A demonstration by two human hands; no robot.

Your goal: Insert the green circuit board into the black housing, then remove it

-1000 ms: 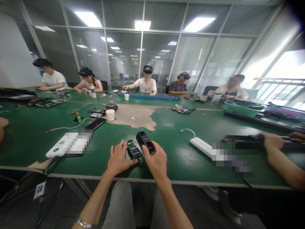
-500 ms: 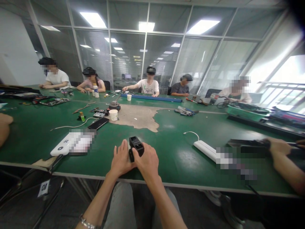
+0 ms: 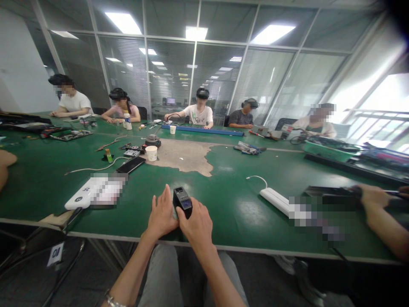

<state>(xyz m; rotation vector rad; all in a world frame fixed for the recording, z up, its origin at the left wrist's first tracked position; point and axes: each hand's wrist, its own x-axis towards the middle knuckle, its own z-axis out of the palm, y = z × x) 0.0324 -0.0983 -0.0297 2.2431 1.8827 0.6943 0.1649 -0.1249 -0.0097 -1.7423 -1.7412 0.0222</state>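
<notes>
In the head view a small black box-shaped device point(image 3: 183, 202) with slots and a bluish panel on its top face stands near the table's front edge. My right hand point(image 3: 198, 224) is wrapped round its right side, thumb at the near end, so much of that side is hidden. My left hand point(image 3: 162, 215) is just left of the device, fingers stretched forward and palm turned toward it. I cannot tell whether the left palm touches it.
On the green table point(image 3: 223, 213), a white power bank-like block point(image 3: 79, 194) and a phone point(image 3: 131, 165) lie left, near a paper cup point(image 3: 151, 153). A long white block point(image 3: 277, 201) with a cable lies right. A co-worker's hand point(image 3: 373, 200) holds a dark part there.
The black device has turned a little and its top now faces me differently, showing a bluish panel. My left hand has shifted slightly away from it.
</notes>
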